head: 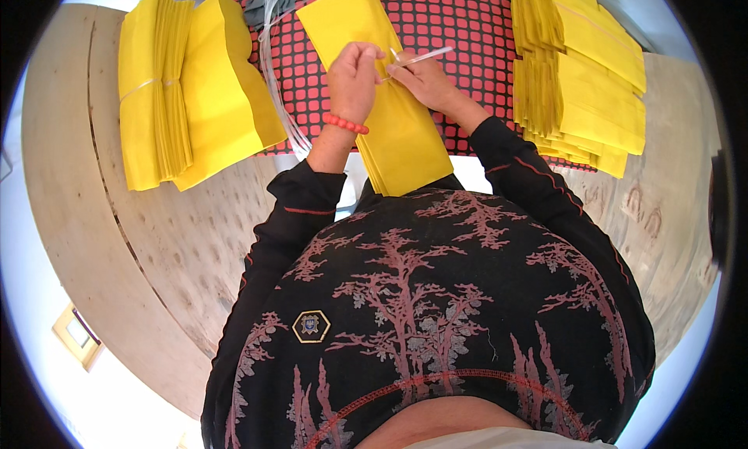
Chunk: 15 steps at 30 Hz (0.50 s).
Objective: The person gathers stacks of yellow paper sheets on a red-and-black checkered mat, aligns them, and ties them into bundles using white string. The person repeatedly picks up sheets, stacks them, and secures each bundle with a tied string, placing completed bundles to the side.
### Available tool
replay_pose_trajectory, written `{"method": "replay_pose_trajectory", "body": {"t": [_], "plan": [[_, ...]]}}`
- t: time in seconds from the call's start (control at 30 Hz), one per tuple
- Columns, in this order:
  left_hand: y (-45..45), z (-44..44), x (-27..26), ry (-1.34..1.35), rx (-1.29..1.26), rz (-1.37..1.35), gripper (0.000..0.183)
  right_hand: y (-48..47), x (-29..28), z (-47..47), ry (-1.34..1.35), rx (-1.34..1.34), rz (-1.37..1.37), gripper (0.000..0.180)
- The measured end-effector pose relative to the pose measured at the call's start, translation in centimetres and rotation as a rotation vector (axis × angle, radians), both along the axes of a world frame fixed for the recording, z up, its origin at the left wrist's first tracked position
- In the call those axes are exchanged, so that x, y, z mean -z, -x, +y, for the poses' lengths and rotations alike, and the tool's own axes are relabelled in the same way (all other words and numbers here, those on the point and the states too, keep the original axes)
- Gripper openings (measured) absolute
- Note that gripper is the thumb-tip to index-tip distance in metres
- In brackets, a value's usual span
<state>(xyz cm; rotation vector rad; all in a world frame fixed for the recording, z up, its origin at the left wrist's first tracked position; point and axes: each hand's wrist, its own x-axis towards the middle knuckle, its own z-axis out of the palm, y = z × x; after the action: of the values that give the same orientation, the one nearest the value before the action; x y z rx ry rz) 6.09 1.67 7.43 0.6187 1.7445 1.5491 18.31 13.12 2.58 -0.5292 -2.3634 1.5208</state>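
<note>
A folded bundle of yellow fabric-like sheets (pixel 403 151) lies in front of me, its near end over the table's edge. Across its middle runs a clear plastic strip (pixel 435 54). My right hand (pixel 423 80) pinches this strip between thumb and fingers, a loose end sticking out to the right. Curled over the bundle, my left hand (pixel 355 78) has its fingertips together near the strip; whether it grips the other part of it is hard to tell. A red bead bracelet (pixel 346 123) circles the left wrist.
On the left lie a tied yellow bundle (pixel 137 98) and a wide folded yellow sheet (pixel 225 98). Long clear strips (pixel 270 69) hang beside a grey cloth (pixel 266 7). Stacked tied yellow bundles (pixel 602 98) stand at right. A red-and-black patterned cloth (pixel 467 16) covers the table's middle.
</note>
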Motion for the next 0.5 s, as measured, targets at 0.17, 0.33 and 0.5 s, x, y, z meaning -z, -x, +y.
{"method": "replay_pose_trajectory", "body": {"t": [0.17,0.33,0.5], "plan": [[-0.8,-1.1,2.6,0.067,0.048,0.237,0.014,0.2,0.5,0.2,0.132,0.063,0.047,0.028],[-0.7,-1.4,3.5,0.069,0.127,0.38,0.015,0.0,0.4,0.3,0.191,0.054,0.006,0.024],[-1.4,-1.4,3.4,0.002,0.061,0.733,0.009,0.5,-0.6,-0.4,-0.001,0.089,0.135,0.027]]}}
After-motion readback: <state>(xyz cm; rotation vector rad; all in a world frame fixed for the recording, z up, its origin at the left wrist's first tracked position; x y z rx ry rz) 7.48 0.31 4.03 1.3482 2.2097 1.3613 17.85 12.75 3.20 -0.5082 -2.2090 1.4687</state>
